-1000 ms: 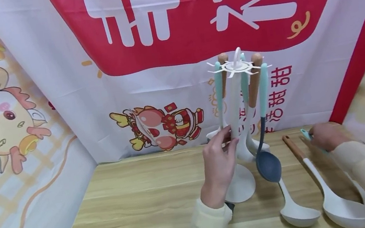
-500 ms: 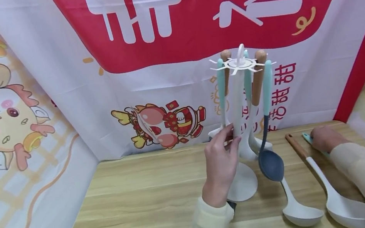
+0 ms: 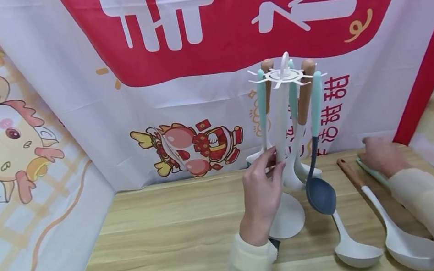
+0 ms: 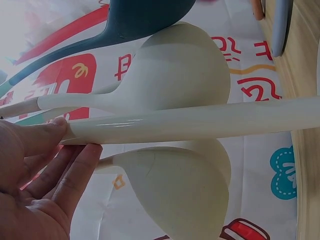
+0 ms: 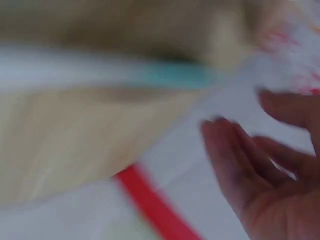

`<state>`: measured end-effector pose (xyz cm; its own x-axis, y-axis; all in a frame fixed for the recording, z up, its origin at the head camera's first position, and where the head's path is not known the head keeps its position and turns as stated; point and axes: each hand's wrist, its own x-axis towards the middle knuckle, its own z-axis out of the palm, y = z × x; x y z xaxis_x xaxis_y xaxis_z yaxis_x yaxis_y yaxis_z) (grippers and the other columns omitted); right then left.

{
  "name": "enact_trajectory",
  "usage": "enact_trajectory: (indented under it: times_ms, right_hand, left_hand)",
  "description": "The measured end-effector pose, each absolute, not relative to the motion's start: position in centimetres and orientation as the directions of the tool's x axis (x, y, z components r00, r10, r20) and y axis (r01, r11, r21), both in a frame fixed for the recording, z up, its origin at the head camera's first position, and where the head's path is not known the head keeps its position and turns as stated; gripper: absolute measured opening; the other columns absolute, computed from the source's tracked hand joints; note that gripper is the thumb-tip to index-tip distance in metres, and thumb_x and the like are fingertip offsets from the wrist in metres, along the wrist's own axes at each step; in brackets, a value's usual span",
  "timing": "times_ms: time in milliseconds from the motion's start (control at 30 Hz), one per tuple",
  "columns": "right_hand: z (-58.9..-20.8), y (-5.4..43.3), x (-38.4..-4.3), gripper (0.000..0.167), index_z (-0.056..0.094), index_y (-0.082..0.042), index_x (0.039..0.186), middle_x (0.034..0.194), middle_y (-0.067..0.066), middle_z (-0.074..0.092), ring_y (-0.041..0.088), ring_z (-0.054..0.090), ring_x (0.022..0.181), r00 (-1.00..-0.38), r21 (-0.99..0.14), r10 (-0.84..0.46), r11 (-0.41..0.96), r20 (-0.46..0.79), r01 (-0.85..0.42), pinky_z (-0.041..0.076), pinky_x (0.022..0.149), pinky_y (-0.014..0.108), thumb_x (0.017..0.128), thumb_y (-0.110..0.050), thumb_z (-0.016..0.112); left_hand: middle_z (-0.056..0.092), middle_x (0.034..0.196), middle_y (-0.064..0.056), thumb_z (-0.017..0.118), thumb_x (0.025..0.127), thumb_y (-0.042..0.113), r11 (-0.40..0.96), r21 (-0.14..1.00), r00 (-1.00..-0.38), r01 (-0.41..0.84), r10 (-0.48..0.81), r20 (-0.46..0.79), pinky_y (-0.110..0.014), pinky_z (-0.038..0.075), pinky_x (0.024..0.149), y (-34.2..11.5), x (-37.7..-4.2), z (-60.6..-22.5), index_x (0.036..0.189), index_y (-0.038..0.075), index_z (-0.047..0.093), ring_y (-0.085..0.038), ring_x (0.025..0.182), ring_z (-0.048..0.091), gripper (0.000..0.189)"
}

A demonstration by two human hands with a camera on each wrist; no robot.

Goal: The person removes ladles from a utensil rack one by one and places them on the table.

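My left hand (image 3: pixel 262 194) pinches the white pole (image 4: pixel 200 122) of an upright utensil rack, thumb on one side and fingers on the other. From the rack's hooked top ring (image 3: pixel 284 76) hang several utensils with teal or wooden handles, among them a dark blue spoon (image 3: pixel 321 196) and pale ladles (image 4: pixel 175 70). At the right, my right hand (image 3: pixel 384 156) hovers by a teal handle (image 3: pixel 374 172) lying on the table. In the right wrist view, its fingers (image 5: pixel 225 155) are loosely extended, apart from the blurred teal-handled utensil (image 5: pixel 175 74). The forearm hides that utensil's far end in the head view.
A wooden-handled ladle (image 3: pixel 413 246) and another pale ladle (image 3: pixel 358 254) lie on the wooden table (image 3: pixel 165 244), right of the rack's round base (image 3: pixel 289 218). A printed cloth (image 3: pixel 179 103) hangs behind, and another patterned cloth (image 3: pixel 11 183) borders the left.
My right hand has come off the teal handle, rising and shifting slightly away from it, and more of the handle shows. The left hand keeps its pinch on the pole.
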<state>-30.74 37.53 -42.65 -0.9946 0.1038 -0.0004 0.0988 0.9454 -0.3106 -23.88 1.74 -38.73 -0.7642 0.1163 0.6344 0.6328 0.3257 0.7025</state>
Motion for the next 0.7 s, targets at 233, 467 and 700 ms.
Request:
enact_trajectory:
  times_ms: [233, 467, 700]
  right_hand:
    - [-31.7, 27.2, -26.0, 0.055, 0.054, -0.019, 0.153, 0.134, 0.006, 0.064, 0.014, 0.066, 0.106, -0.856, -0.778, 0.278, 0.594, 0.436, -0.203, 0.056, 0.079, 0.008, 0.107, -0.050, 0.055]
    - [-26.3, 20.6, -21.1, 0.045, 0.062, -0.015, 0.147, 0.121, -0.009, 0.070, 0.000, 0.068, 0.103, -0.728, -0.697, 0.202, 0.532, 0.655, -0.480, 0.054, 0.085, 0.004, 0.103, -0.023, 0.069]
    - [-26.0, 19.2, -20.4, 0.042, 0.069, -0.013, 0.140, 0.124, 0.015, 0.076, -0.009, 0.063, 0.096, -0.691, -0.621, 0.172, 0.623, 0.702, -0.476, 0.050, 0.080, 0.000, 0.098, -0.019, 0.076]
  left_hand:
    - [0.075, 0.128, -0.015, 0.075, 0.096, 0.008, 0.319, 0.712, -0.771, 0.626, 0.120, 0.625, -0.023, 0.063, 0.089, 1.8, -23.8, -38.6, 0.140, 0.005, 0.065, -0.022, 0.109, 0.078, 0.045]
    - [0.075, 0.128, -0.014, 0.075, 0.097, 0.009, 0.316, 0.725, -0.783, 0.612, 0.114, 0.611, -0.025, 0.063, 0.089, 1.8, -23.8, -38.5, 0.141, 0.007, 0.065, -0.022, 0.110, 0.078, 0.045]
    - [0.076, 0.128, -0.014, 0.075, 0.097, 0.010, 0.322, 0.736, -0.795, 0.595, 0.106, 0.597, -0.026, 0.064, 0.088, 1.8, -23.6, -38.5, 0.140, 0.007, 0.065, -0.023, 0.110, 0.078, 0.045]
